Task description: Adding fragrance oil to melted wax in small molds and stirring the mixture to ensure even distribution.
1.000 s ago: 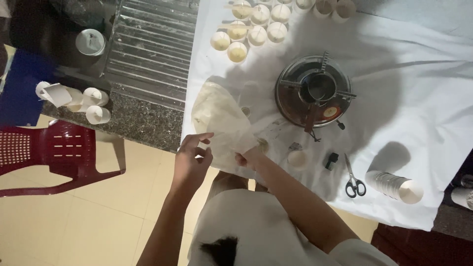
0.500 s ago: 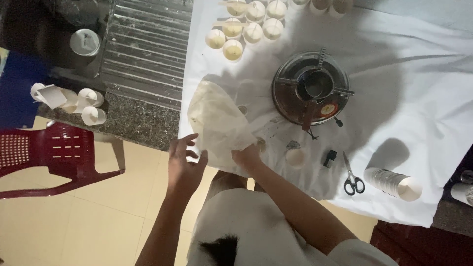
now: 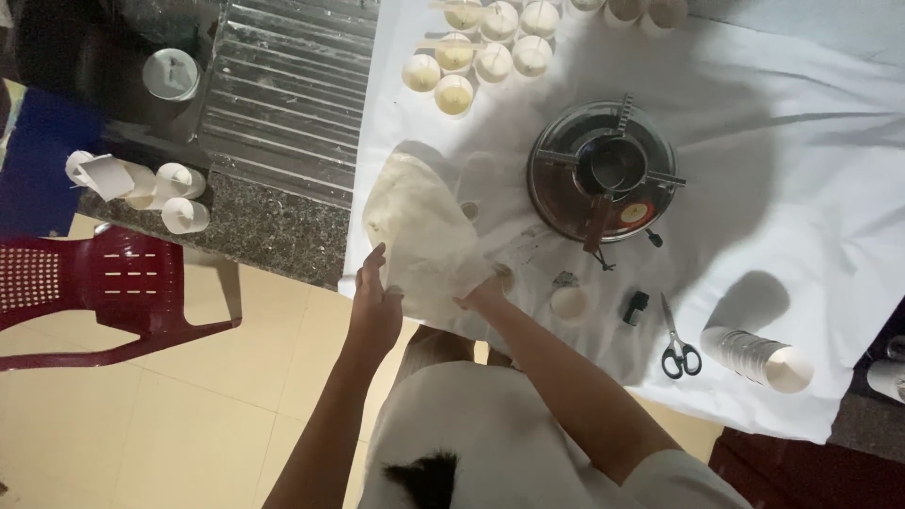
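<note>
A cream-coloured plastic bag (image 3: 419,226) lies on the white cloth (image 3: 773,132) near the table's left front corner. My right hand (image 3: 481,294) grips the bag's lower right end. My left hand (image 3: 375,302) is against the bag's lower left edge, fingers straight and pressed to it. Right of my right hand stands a small filled white cup (image 3: 568,303).
A round metal stove (image 3: 603,172) with a small pot sits mid-table. Several filled white cups (image 3: 476,52) stand at the back. Scissors (image 3: 677,341), a small dark bottle (image 3: 635,307) and a lying stack of paper cups (image 3: 759,356) are at right. A red chair (image 3: 104,292) stands at left.
My left hand has moved from hovering with bent fingers to lying flat against the bag's left edge. My right hand keeps its hold on the bag.
</note>
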